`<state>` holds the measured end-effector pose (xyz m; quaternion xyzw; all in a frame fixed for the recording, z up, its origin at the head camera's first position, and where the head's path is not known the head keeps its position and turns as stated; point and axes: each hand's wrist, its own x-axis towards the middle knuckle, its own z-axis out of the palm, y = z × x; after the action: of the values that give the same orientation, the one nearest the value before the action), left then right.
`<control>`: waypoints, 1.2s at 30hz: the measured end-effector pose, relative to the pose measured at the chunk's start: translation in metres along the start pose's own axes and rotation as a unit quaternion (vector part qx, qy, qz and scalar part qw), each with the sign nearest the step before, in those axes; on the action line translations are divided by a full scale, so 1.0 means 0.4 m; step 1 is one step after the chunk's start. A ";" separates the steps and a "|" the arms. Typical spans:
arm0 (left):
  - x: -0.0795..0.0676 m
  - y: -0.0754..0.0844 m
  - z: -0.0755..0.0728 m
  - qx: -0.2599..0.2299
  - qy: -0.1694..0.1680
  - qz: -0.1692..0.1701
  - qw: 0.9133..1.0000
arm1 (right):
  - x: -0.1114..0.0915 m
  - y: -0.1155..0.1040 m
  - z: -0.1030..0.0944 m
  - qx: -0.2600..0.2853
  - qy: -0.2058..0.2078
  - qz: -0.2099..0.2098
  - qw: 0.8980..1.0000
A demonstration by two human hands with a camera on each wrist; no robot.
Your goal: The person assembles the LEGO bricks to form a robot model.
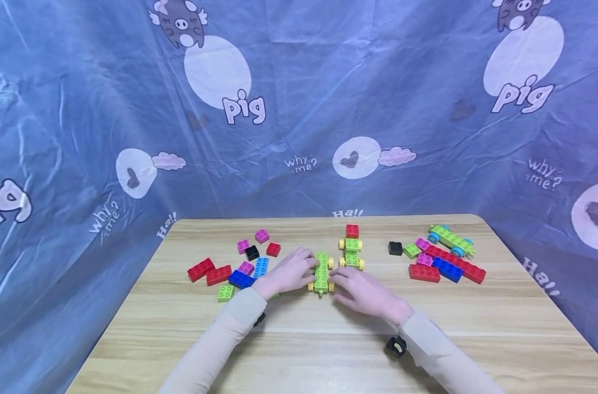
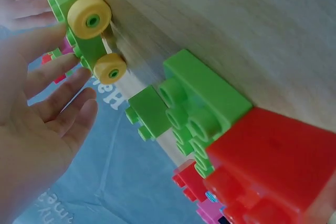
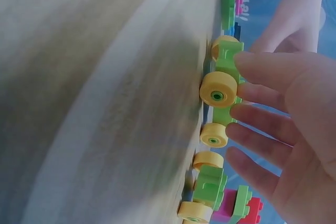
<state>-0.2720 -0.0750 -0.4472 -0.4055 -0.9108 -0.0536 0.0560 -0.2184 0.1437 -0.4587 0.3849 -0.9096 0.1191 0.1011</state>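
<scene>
A long green toy car base (image 1: pixel 321 271) with yellow wheels stands on the table between the two hands. My left hand (image 1: pixel 292 270) is at its left side, and in the left wrist view the thumb and fingertips reach its studded edge with loosely extended fingers. From the other side my right hand (image 1: pixel 361 291) meets it, its fingers fairly straight beside the yellow wheels (image 3: pixel 218 90) in the right wrist view. Just beyond the right hand is a second green car (image 1: pixel 351 253) with yellow wheels; a red brick (image 1: pixel 352 231) shows at its far end.
Left of the hands lie loose bricks: red (image 1: pixel 201 270), dark blue (image 1: pixel 242 279), light blue (image 1: pixel 261 267) and green (image 1: pixel 226 293). On the right are red bricks (image 1: pixel 424 273), a black brick (image 1: pixel 395 248) and a green car with blue wheels (image 1: pixel 451 239). A blue printed cloth (image 1: pixel 299 120) hangs behind.
</scene>
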 end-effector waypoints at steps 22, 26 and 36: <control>-0.034 0.005 0.004 -0.032 -0.046 -0.002 0.998 | -0.034 -0.011 0.002 0.025 -0.004 -0.015 1.000; -0.043 0.011 0.007 -0.030 -0.042 0.005 0.999 | -0.041 -0.017 -0.001 0.030 -0.009 -0.015 0.999; -0.066 0.029 0.006 -0.015 -0.039 0.015 0.999 | -0.054 -0.027 -0.006 0.021 0.003 -0.023 1.000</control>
<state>-0.2459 -0.0863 -0.4528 -0.4220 -0.9051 -0.0508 0.0147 -0.1954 0.1517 -0.4609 0.4071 -0.8977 0.1372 0.0980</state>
